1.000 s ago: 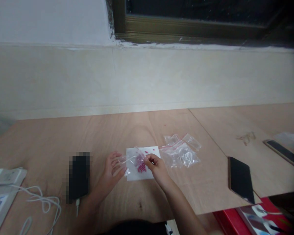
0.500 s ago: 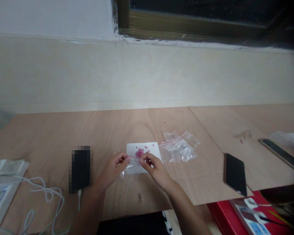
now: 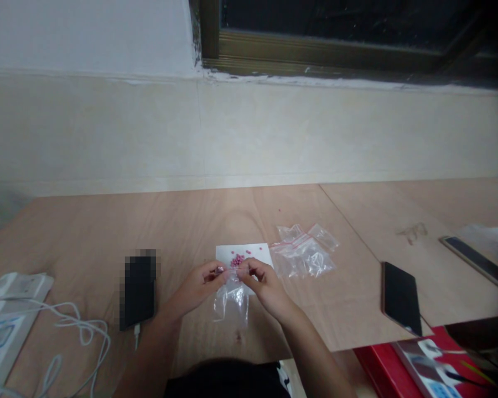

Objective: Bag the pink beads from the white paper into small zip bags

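Both hands pinch the top edge of a small clear zip bag [image 3: 232, 307], which hangs down toward me over the table. My left hand [image 3: 201, 284] grips the left end of the edge between thumb and fingers. At the right end, my right hand [image 3: 265, 282] does the same, close beside the left. Just beyond the fingertips lies a small heap of pink beads [image 3: 237, 260] on a white sheet of paper [image 3: 263, 251], with a few beads scattered around it. Whether the bag's mouth is parted cannot be made out.
Several clear zip bags [image 3: 305, 254] lie right of the paper. A phone with a cable [image 3: 140, 290] is on the left, near a white power strip [image 3: 19, 304]. Two more phones, one nearer [image 3: 400, 298] and one farther [image 3: 477, 262], lie right. A red box [image 3: 379, 370] stands below the table edge.
My left hand has shifted slightly right, closer to my right hand. The bag now hangs lower and more spread out below the fingers. The whole view has tilted up slightly.
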`<state>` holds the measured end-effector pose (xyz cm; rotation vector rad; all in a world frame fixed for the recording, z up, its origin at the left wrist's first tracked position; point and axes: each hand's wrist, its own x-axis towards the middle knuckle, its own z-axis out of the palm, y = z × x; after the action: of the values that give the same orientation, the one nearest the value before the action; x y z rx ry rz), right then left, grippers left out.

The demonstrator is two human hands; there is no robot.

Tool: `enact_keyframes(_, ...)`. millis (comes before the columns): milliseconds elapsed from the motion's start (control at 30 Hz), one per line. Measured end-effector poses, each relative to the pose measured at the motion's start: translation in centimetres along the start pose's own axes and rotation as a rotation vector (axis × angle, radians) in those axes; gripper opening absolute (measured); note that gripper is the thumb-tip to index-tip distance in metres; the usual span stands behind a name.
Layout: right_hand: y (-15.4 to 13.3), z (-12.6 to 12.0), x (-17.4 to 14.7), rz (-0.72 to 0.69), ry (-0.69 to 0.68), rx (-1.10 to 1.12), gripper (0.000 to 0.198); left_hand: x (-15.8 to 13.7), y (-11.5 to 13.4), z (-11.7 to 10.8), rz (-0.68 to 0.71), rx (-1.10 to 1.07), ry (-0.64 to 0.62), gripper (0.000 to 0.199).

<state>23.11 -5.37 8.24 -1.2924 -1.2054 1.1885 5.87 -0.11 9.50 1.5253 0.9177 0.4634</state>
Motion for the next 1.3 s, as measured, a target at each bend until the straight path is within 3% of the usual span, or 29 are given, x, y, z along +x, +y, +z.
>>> enact_keyframes(100, 0.3, 0.5, -0.2, 0.039, 0.007, 0.031, 0.024, 0.0, -0.1, 0.6, 0.014, -0.012, 0.073, 0.023)
enact_keyframes(367, 0.6, 0.8, -1.7, 0.096, 0.084, 0.153, 0.023, -1.4, -0.9, 1.2, 0.034, 0.021, 0.066, 0.022)
enact_keyframes(600, 0.1, 0.7, -2.1, 0.105, 0.042, 0.198, 0.025, -1.7, -1.0, 1.1, 0.066, 0.081, 0.09, 0.023)
enact_keyframes(767, 0.4, 0.4, -1.9, 0.075, 0.113, 0.17, 0.026, -1.3, -0.5, 1.3, 0.036, 0.078, 0.005, 0.024)
enact_keyframes(933, 0.4, 0.4, -1.4, 0.016, 0.086, 0.124, 0.024, -0.7, -0.2, 1.5, 0.054, 0.085, -0.04, 0.026)
enact_keyframes(1300, 0.4, 0.3, -1.7, 0.186, 0.212, 0.318, 0.021, -1.5, -2.1, 0.9, 0.0, 0.045, 0.041, 0.027)
